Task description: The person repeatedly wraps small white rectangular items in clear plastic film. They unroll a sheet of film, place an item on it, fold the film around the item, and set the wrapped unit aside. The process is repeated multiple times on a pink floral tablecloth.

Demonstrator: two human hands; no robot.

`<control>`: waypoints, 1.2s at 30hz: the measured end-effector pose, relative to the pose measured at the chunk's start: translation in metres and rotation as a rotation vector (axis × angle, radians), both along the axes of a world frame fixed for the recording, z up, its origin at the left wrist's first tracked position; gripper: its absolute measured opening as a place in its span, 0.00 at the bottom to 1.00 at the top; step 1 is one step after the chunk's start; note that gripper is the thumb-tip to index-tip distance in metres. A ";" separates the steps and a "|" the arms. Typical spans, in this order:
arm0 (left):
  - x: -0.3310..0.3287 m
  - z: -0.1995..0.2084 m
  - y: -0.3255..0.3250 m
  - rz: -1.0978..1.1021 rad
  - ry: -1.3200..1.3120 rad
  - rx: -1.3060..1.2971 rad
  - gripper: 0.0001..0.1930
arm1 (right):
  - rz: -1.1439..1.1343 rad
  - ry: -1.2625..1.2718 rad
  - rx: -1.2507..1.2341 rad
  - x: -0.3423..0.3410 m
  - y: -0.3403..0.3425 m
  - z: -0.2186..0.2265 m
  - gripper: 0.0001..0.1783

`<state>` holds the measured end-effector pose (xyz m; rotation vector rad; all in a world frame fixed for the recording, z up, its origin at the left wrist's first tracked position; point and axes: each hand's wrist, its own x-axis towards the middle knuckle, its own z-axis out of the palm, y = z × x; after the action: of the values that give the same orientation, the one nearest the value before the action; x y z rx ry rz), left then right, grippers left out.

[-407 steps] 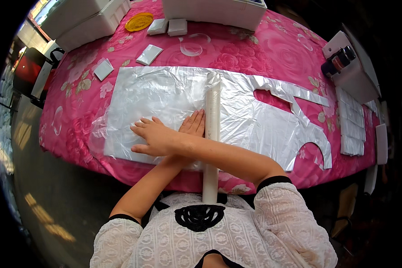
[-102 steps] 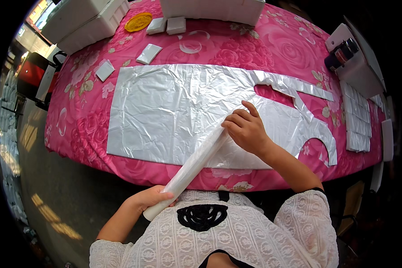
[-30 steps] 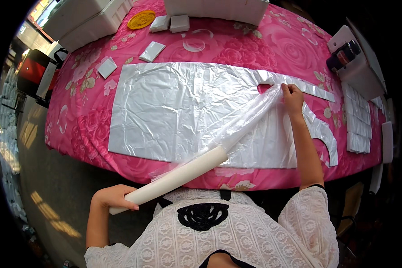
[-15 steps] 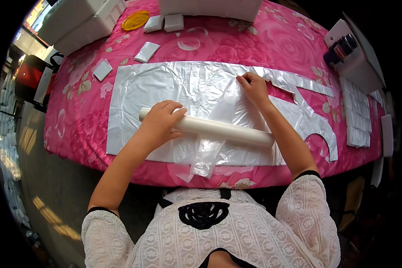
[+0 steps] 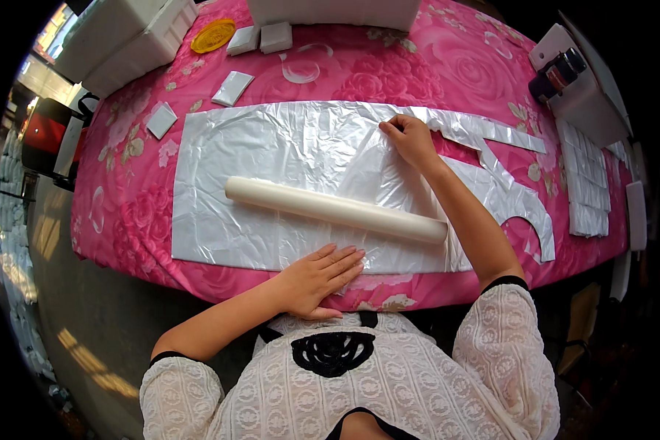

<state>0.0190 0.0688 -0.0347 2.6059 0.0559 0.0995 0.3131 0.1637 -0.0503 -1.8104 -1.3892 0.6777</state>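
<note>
A stack of silvery-white plastic carrier bags point(image 5: 249, 139) lies flat, handle ends to the right. Across it, slightly tilted, rests a long white roll point(image 5: 334, 211), untouched by either hand. My left hand point(image 5: 319, 281) lies palm down at the bags' near edge, fingers stretched out; what is beneath it is mostly hidden. Toward the far edge, my right hand point(image 5: 409, 139) pinches a corner of thin clear plastic film point(image 5: 378, 172) between thumb and fingers. The film spreads over the bags and runs under the roll.
Small white packets point(image 5: 232, 88) and a yellow round lid point(image 5: 213, 35) lie on the pink flowered tablecloth point(image 5: 330, 73). White foam boxes point(image 5: 136, 48) stand at the back. A dark jar point(image 5: 557, 75) and folded silvery bags point(image 5: 585, 176) are at the right.
My left hand has let go of the roll's left end and moved down to the near edge, flattening out. My right hand has shifted slightly left, still pinching the film.
</note>
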 end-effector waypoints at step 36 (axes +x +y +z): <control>-0.011 -0.002 0.015 0.284 -0.229 -0.463 0.34 | -0.107 -0.683 0.031 0.022 -0.129 0.030 0.26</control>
<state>0.0083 0.0836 -0.0367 2.0956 0.3273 0.4317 0.3348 0.0350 -0.0202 -2.1762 -1.6865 -0.0438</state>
